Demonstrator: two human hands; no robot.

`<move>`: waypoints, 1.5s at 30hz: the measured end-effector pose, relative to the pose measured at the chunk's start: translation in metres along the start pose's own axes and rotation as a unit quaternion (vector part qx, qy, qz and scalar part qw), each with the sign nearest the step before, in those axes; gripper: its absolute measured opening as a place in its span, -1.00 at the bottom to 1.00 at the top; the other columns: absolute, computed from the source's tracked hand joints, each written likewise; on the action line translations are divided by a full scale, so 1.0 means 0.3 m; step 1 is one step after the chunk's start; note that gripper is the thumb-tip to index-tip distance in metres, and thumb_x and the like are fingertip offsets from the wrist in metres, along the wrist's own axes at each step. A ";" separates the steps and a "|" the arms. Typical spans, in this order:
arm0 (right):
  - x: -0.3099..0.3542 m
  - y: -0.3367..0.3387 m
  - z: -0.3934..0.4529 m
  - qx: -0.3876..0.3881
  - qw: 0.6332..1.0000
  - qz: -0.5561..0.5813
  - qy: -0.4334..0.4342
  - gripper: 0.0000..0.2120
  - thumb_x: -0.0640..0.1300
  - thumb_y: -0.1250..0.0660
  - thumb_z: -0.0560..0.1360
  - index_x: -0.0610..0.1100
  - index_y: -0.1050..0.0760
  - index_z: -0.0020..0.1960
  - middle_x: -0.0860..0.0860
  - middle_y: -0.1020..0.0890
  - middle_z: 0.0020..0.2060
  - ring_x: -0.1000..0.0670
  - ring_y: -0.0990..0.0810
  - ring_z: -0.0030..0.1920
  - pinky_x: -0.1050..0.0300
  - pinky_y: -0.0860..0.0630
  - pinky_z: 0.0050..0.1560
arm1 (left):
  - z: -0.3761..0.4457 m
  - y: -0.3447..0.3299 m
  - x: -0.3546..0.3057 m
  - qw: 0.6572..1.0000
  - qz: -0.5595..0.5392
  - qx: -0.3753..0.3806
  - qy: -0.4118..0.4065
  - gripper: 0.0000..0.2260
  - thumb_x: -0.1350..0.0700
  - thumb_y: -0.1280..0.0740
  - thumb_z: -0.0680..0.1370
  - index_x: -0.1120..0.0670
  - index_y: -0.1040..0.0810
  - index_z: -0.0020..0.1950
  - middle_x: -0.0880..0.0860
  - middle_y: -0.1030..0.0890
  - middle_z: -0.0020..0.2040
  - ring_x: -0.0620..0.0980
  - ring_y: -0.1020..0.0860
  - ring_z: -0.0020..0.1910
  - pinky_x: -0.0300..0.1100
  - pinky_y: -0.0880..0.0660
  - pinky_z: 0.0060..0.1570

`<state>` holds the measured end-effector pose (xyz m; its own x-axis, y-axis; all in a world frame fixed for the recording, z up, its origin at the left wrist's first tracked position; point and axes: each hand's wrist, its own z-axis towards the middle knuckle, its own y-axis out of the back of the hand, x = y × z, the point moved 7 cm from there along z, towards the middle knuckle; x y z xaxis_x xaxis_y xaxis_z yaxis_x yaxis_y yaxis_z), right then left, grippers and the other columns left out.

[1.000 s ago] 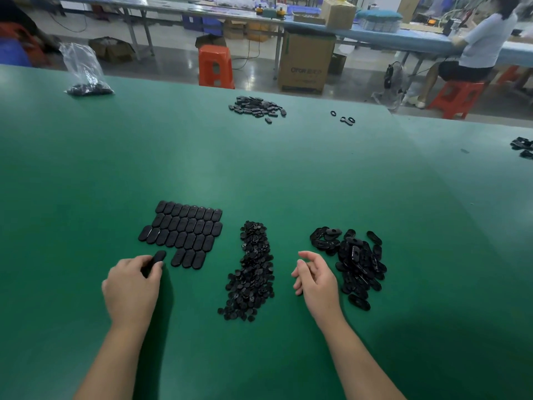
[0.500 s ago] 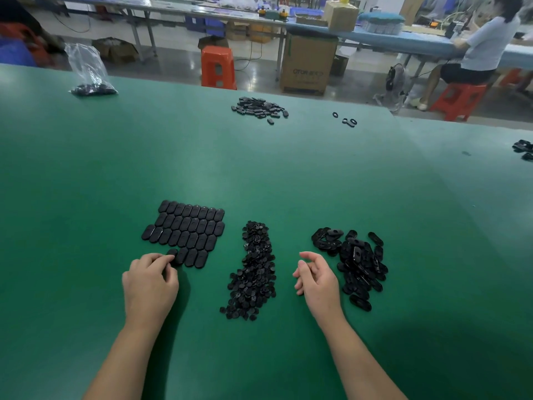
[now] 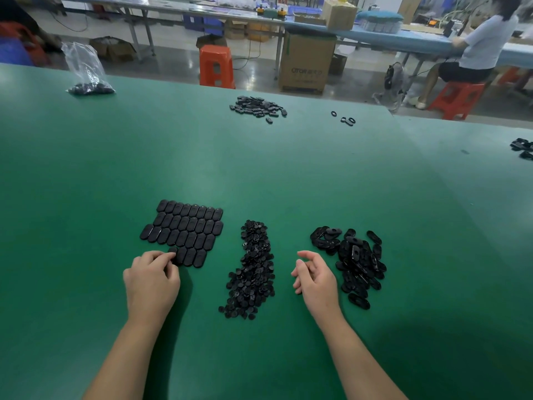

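At the far left edge of the green table (image 3: 86, 174) stood a clear plastic bag (image 3: 86, 67) with dark parts inside; a wide stretch of green surface separated it from the near work. The left hand (image 3: 151, 280) had its fingers curled and pinched a black oval piece (image 3: 173, 252) at the near left corner of the block of oval pieces (image 3: 184, 229), touching its neighbours there. Just right of the block, behind a narrow green strip, ran a long heap of small black parts (image 3: 252, 269). The right hand (image 3: 315, 280) was between this heap and a pile of oval rings (image 3: 357, 264), apart from both, with fingers loosely bent and holding nothing. Near the far edge lay another pile (image 3: 256, 106) and a few loose rings (image 3: 344, 119), well apart from the hands. On the brown carton (image 3: 307, 63) behind the table the letters "OTOR" could be read; the characters after them were too small to tell.
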<state>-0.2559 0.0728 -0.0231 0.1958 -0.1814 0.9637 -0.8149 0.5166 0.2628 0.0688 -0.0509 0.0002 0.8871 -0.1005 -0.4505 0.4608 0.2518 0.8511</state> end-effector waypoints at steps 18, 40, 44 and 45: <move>0.005 -0.002 -0.001 0.003 1.000 -0.017 0.000 -0.88 -0.13 -0.27 0.66 0.03 -0.54 0.14 0.07 -0.67 -0.27 0.12 -0.58 -0.36 0.15 -0.60 -0.29 | 0.019 -0.011 -0.005 1.000 -0.006 -0.009 -0.002 -0.80 0.27 -0.38 0.52 0.15 -0.71 0.11 0.13 -0.63 0.04 0.16 -0.52 0.06 0.07 -0.33 0.09; 0.000 -0.003 0.000 0.002 1.000 -0.025 -0.002 -0.87 -0.16 -0.27 0.65 0.05 -0.55 0.06 0.09 -0.67 -0.26 0.13 -0.58 -0.36 0.19 -0.58 -0.31 | -0.099 -0.158 -0.275 0.974 -0.185 0.114 -0.058 -0.71 0.34 -0.26 0.56 0.12 -0.64 0.20 -0.13 -0.56 0.03 -0.21 -0.51 0.00 -0.51 -0.32 0.02; -0.002 -0.005 -0.002 0.003 1.000 -0.029 -0.002 -0.85 -0.17 -0.27 0.65 0.06 -0.54 0.05 0.10 -0.67 -0.25 0.13 -0.58 -0.36 0.20 -0.58 -0.31 | -0.119 -0.167 -0.281 0.971 -0.172 0.137 -0.098 -0.71 0.33 -0.28 0.54 0.12 -0.63 0.20 -0.15 -0.50 0.08 -0.22 -0.49 0.00 -0.42 -0.38 0.06; -0.002 -0.005 -0.002 0.003 1.000 -0.030 -0.003 -0.85 -0.17 -0.27 0.65 0.06 -0.55 0.05 0.09 -0.67 -0.25 0.14 -0.58 -0.36 0.20 -0.58 -0.30 | -0.124 -0.171 -0.285 0.970 -0.169 0.142 -0.105 -0.71 0.30 -0.29 0.54 0.11 -0.62 0.22 -0.14 -0.50 0.10 -0.20 -0.49 0.00 -0.34 -0.43 0.07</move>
<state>-0.2543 0.0727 -0.0242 0.2421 -0.2170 0.9457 -0.8052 0.4989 0.3206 -0.0316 -0.0194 -0.0150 0.6557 -0.3326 -0.6778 0.6895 -0.1021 0.7171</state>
